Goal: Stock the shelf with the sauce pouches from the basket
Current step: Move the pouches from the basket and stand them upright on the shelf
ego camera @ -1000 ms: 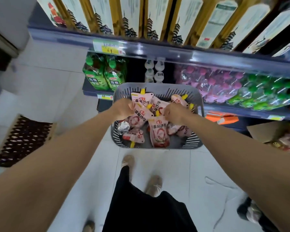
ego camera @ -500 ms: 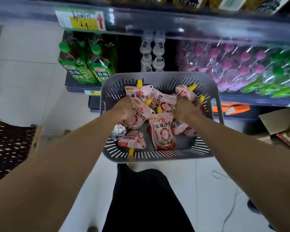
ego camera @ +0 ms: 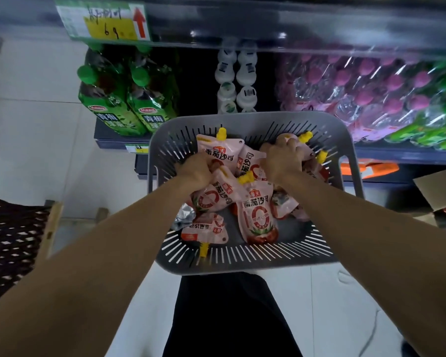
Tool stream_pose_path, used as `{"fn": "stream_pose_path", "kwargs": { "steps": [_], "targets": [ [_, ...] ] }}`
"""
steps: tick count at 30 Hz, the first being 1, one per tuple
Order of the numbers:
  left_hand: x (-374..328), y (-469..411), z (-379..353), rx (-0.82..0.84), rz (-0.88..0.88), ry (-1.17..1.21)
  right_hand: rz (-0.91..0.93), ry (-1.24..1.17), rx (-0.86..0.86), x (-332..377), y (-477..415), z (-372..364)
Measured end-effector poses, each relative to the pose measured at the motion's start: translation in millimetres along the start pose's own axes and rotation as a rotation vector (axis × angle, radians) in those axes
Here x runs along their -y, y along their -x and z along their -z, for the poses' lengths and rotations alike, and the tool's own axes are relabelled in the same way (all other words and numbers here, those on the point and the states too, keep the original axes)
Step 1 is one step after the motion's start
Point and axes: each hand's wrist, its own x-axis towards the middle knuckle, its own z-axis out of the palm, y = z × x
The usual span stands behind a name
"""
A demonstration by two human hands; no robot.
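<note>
The shelf (ego camera: 281,24) is the biggest thing here. It runs across the top, with a yellow price tag (ego camera: 106,21) on its front edge at the left. On the lower board sit green bottles (ego camera: 129,104) at the left end, small white bottles (ego camera: 236,81) in the middle and packs of pink-capped bottles (ego camera: 358,94) to the right. I cannot see any pink pouch on the shelf in this view.

The grey basket (ego camera: 255,265) is in front of the shelf, right below the person. It has slits in its walls. Inside it lie the sauce pouches (ego camera: 258,215), pink with red pictures and yellow caps. There are many, piled on each other from the far wall to the near wall. One lies upside down by the near left corner.

Both hands are down in the basket. The left hand (ego camera: 195,171) is by the left wall, and its fingers are curled round a pouch in the pile. The right hand (ego camera: 282,161) is near the far right corner, with its fingers bent round a pouch with a yellow cap (ego camera: 305,137) poking out past the knuckles.

So I think the job is at its picking-up part. The hands have got hold of pouches, but none has left the basket. Almost all the work looks left to do: lift them, put them on the shelf, then come back for the rest.
</note>
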Motion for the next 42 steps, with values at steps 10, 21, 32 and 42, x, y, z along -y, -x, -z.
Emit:
{"fn": "stream_pose_path", "kwargs": {
  "steps": [10,21,32,42],
  "targets": [
    [-3,4,2,0.061,-0.153,0.033,0.039,-0.315,-0.005,0,-2,7],
    [-30,62,58,-0.064,-0.23,0.404,-0.01,-0.466,-0.187,-33,60,83],
    [-85,187,151,-0.143,-0.306,0.487,0.036,-0.744,-0.394,-50,157,199],
    [-115,290,235,-0.156,-0.431,0.781,0.18,-0.924,-0.641,-54,243,308]
  ]
}}
